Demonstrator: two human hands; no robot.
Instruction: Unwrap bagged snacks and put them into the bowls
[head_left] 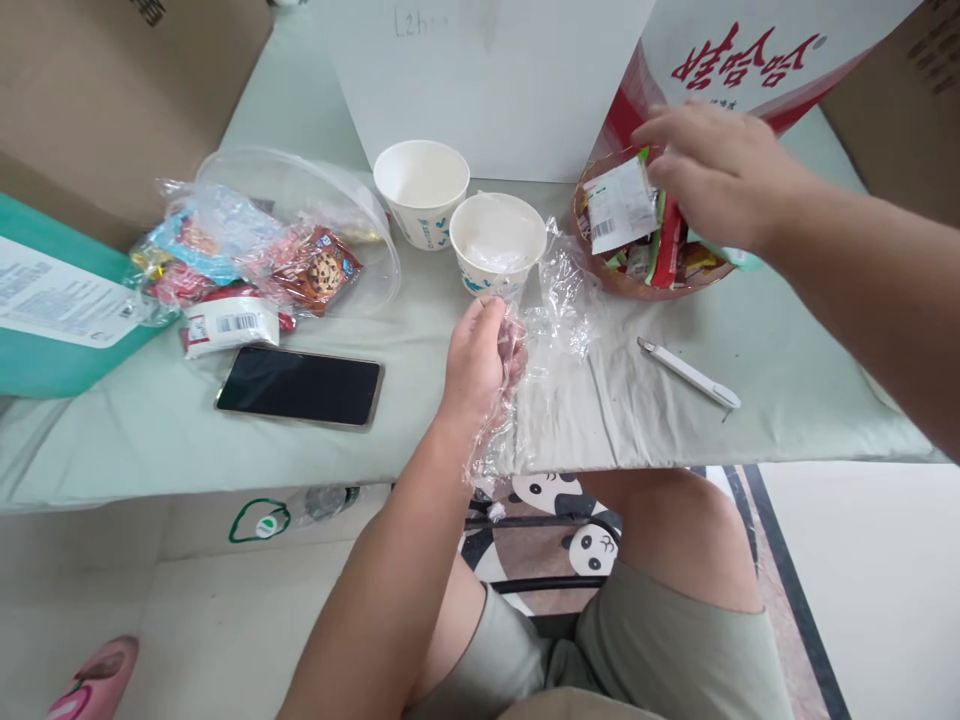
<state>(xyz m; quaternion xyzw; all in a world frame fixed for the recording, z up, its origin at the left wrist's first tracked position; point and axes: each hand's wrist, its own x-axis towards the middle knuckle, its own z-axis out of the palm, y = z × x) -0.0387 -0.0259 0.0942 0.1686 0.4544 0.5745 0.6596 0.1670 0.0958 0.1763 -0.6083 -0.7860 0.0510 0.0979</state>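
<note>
My left hand [480, 360] is closed around crumpled clear plastic wrap [495, 440], which hangs down past the table edge. Just beyond that hand stands a paper cup [499, 240] with clear plastic inside it, and a second paper cup [421, 190] stands behind to the left. More of the clear film lies to the right of the front cup. Over a round basket [660, 292] of packaged snacks hovers my right hand [712, 175], fingers stretched out and thumb apart. A white packet [621, 207] lies on top of the snacks, near the thumb; whether they touch is unclear.
A phone [300, 386] and a tipped clear plastic tub [375, 250] with wrapped snacks [322, 270] lie on the left. A white box cutter [688, 372] lies at right. Behind the cups stands a white box [487, 90]; a teal package [60, 300] is far left.
</note>
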